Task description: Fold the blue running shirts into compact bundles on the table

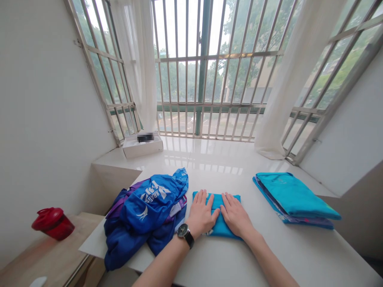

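The person's left hand [201, 213] and right hand [235, 215] both rest palm down on a folded blue garment [220, 229]. The fingers of each are open and laid nearly flat on the cloth, pointing toward the far edge; neither hand grips anything. The left wrist wears a dark-faced watch [186, 236].

The garment lies on the white tabletop [209, 263], back from the near edge and between the two sides. Just left of it, a loose heap of blue and purple clothes [155, 203] sprawls toward the near left corner, its lower folds seeming to reach past the near edge. Well apart, by the right edge, sits a stack of folded clothes [293, 193], turquoise on top. A white box [143, 148] stands beyond the far left, by the window, and a red lidded cup [54, 223] is on a lower surface off the left edge.

The garment should be light, soft and limp, probably a smooth and slightly slippery knit, with nothing fragile about it. Its layers could slide or fall open if lifted by one corner. The safer hold would be both hands slid under opposite side edges, thumbs on top, keeping the packet level.
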Demonstrator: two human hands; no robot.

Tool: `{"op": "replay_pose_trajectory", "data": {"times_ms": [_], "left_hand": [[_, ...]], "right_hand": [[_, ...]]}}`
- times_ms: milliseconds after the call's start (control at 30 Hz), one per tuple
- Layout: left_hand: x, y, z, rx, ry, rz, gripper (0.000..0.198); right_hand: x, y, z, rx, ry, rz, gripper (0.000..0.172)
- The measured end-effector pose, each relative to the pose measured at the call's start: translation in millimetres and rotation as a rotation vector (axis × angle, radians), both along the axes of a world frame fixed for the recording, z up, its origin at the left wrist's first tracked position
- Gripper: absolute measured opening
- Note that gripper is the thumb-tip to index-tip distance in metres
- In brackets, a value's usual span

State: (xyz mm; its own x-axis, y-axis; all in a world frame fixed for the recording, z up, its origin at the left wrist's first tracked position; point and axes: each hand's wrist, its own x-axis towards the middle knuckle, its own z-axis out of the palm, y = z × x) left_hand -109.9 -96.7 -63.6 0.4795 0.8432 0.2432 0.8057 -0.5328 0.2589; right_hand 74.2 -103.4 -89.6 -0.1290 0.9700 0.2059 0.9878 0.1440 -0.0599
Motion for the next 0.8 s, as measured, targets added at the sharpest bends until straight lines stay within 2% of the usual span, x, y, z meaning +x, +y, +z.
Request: {"op": "replay_pose_trajectory", "data": {"times_ms": [200, 333, 533, 667, 800], "left_hand": [[-10.6, -4.4, 0.2, -0.014, -0.009, 0.028, 0.069], [-20.3, -8.5, 4.1, -0.034, 0.011, 0.078, 0.072], [-23.5, -12.2, 8.1, 0.028, 0.013, 0.153, 0.076], [-30.4, 5.6, 19.4, 0.003, -0.017, 0.244, 0.067], [-45.4, 37.2, 42.4, -0.16, 0.009, 0.327, 0.049]], "right_hand": [[-3.2, -2.4, 8.4, -0.038, 0.004, -0.009, 0.061], [-2.7, -2.2, 6.0, -0.011, 0.026, -0.004, 0.061], [-2.7, -1.4, 2.3, 0.045, 0.032, 0.003, 0.061], [-3.9, -2.3, 7.6, 0.007, 0.006, -0.005, 0.061], [-5.7, -4.2, 14.2, -0.037, 0.029, -0.019, 0.061]]}}
